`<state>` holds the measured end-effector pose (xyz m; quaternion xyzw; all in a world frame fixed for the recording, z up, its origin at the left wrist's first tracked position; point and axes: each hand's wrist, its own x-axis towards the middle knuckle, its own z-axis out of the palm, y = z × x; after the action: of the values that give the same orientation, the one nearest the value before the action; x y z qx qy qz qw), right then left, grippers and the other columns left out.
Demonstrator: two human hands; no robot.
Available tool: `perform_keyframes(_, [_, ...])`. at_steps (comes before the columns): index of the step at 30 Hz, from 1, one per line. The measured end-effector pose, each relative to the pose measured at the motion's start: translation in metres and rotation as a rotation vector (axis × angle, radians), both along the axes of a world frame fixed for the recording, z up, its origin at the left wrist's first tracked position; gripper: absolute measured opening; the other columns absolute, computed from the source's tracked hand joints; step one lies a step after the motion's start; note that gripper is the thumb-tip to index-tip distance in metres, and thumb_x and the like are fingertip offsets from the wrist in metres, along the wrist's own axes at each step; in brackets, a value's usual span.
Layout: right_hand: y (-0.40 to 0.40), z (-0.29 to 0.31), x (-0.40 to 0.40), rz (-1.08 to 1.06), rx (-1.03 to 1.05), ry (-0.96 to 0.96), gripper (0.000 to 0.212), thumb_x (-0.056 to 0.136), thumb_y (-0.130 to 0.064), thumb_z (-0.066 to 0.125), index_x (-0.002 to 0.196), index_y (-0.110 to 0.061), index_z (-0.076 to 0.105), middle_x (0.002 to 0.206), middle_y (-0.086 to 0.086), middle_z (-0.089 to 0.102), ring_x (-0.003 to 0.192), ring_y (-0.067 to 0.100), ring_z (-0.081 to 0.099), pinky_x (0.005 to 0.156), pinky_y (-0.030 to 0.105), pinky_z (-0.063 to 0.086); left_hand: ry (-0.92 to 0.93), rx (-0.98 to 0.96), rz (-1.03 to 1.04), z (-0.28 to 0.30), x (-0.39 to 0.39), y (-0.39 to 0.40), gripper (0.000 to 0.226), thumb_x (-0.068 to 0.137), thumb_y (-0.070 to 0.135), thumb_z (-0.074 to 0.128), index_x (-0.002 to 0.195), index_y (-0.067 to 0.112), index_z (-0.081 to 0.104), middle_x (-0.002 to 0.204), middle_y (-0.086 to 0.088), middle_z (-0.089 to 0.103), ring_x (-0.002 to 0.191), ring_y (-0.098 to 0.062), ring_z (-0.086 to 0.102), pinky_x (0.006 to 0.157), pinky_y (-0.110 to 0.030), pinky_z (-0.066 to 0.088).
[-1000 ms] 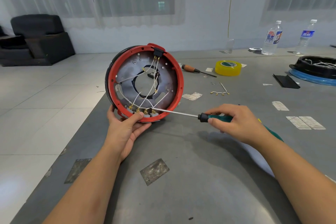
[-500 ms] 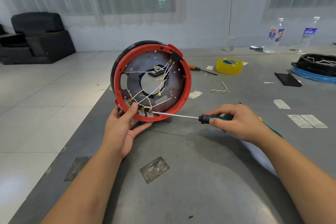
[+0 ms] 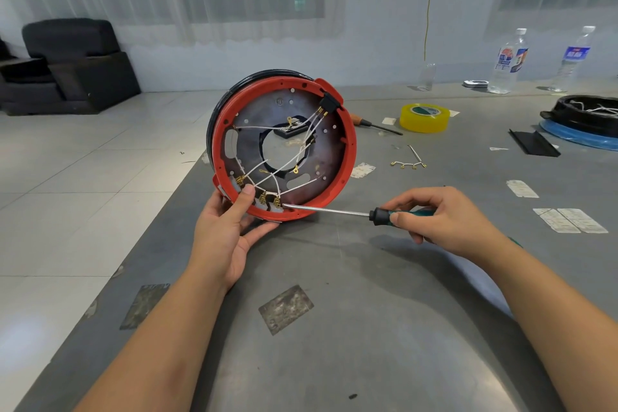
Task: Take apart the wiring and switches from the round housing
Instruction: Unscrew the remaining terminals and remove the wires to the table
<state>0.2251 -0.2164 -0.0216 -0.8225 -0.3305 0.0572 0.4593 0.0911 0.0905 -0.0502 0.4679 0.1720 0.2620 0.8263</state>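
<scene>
The round housing [image 3: 347,157], red-rimmed with a dark metal plate inside, stands on edge on the grey table [image 3: 368,328], its open side facing me. White wires [image 3: 294,157] with brass terminals cross the plate from a black switch [image 3: 329,104] at the upper right rim down to switches [image 3: 267,201] at the lower rim. My left hand [image 3: 227,234] grips the lower rim, thumb inside near the terminals. My right hand [image 3: 444,221] holds a green-handled screwdriver [image 3: 334,211] whose tip touches a terminal at the lower rim.
Behind the housing lie an orange-handled screwdriver [image 3: 371,124], a yellow tape roll [image 3: 424,117], a loose wire with brass terminals [image 3: 408,164] and paper labels [image 3: 568,221]. Far right stands another black housing [image 3: 588,114] on a blue ring; two water bottles [image 3: 508,60] stand at the back edge.
The housing has been turned clockwise in my left hand, so the black switch moved from the top to the upper right. The screwdriver tip stayed at the lower terminals.
</scene>
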Motion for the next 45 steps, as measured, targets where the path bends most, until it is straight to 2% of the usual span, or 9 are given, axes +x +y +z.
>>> perform_keyframes(7, [0.0023,0.0007,-0.0014,0.018,-0.032,-0.027,0.018,0.088,-0.033,0.075,0.096,-0.049,0.076,0.076,-0.017,0.072,0.062,0.008,0.066,0.061,0.016,0.053,-0.013,-0.020,-0.018,0.0003,-0.0004,0.0007,0.037,0.093,0.005,0.074,0.128,0.013,0.067,0.115,-0.005,0.077,0.108,-0.035,0.075,0.079,-0.051,0.065])
perform_keyframes(12, [0.0019,0.0002,-0.0010,0.027,-0.020,-0.047,0.019,0.089,-0.033,0.075,0.097,-0.051,0.076,0.074,-0.018,0.071,0.061,0.007,0.064,0.061,0.013,0.050,-0.033,-0.009,-0.028,0.0010,-0.0001,0.0010,0.066,0.083,-0.014,0.075,0.139,0.016,0.060,0.139,-0.012,0.066,0.107,-0.035,0.076,0.082,-0.047,0.065])
perform_keyframes(18, [0.0013,-0.0005,-0.0001,0.029,-0.055,-0.074,0.020,0.085,-0.041,0.074,0.098,-0.056,0.073,0.081,-0.019,0.073,0.069,0.009,0.068,0.067,0.025,0.054,-0.037,-0.032,0.000,-0.0010,0.0003,0.0021,0.085,0.077,-0.017,0.077,0.146,0.026,0.052,0.143,-0.013,0.059,0.105,-0.035,0.076,0.086,-0.052,0.064])
perform_keyframes(21, [0.0013,-0.0012,0.0006,0.032,-0.057,-0.092,0.022,0.085,-0.040,0.075,0.097,-0.058,0.072,0.090,-0.023,0.073,0.074,0.008,0.069,0.070,0.029,0.058,-0.045,-0.050,-0.006,-0.0009,-0.0006,0.0017,0.086,0.076,-0.016,0.077,0.147,0.025,0.051,0.143,-0.013,0.060,0.105,-0.036,0.076,0.084,-0.050,0.064])
perform_keyframes(26, [0.0015,-0.0031,0.0000,0.039,-0.053,-0.167,0.030,0.085,-0.033,0.080,0.096,-0.059,0.070,0.099,-0.028,0.067,0.090,0.000,0.062,0.071,0.009,0.046,-0.057,-0.050,-0.028,0.0000,-0.0009,-0.0011,0.070,0.082,-0.016,0.074,0.139,0.021,0.060,0.142,-0.018,0.061,0.107,-0.035,0.075,0.084,-0.048,0.064])
perform_keyframes(30, [0.0017,-0.0037,-0.0006,0.052,-0.051,-0.168,0.025,0.085,-0.031,0.081,0.095,-0.053,0.073,0.100,-0.028,0.066,0.094,0.000,0.062,0.075,0.006,0.044,-0.054,-0.050,-0.033,-0.0004,-0.0010,-0.0006,0.064,0.084,-0.015,0.073,0.137,0.019,0.061,0.144,-0.020,0.060,0.111,-0.035,0.074,0.088,-0.050,0.064])
perform_keyframes(36, [0.0019,-0.0011,-0.0013,0.048,-0.070,-0.250,0.026,0.085,-0.030,0.080,0.095,-0.052,0.070,0.102,-0.021,0.067,0.097,0.002,0.063,0.080,0.010,0.044,-0.046,-0.052,-0.021,-0.0020,-0.0006,0.0000,0.065,0.082,-0.015,0.075,0.137,0.018,0.060,0.143,-0.021,0.060,0.110,-0.037,0.074,0.089,-0.053,0.063])
perform_keyframes(45, [0.0017,-0.0012,-0.0008,0.082,-0.083,-0.251,0.026,0.085,-0.028,0.080,0.101,-0.047,0.072,0.106,-0.019,0.066,0.101,0.004,0.063,0.088,0.018,0.048,-0.044,-0.045,-0.009,-0.0039,0.0001,0.0021,0.065,0.084,-0.014,0.074,0.138,0.019,0.060,0.141,-0.021,0.062,0.106,-0.038,0.076,0.081,-0.046,0.065])
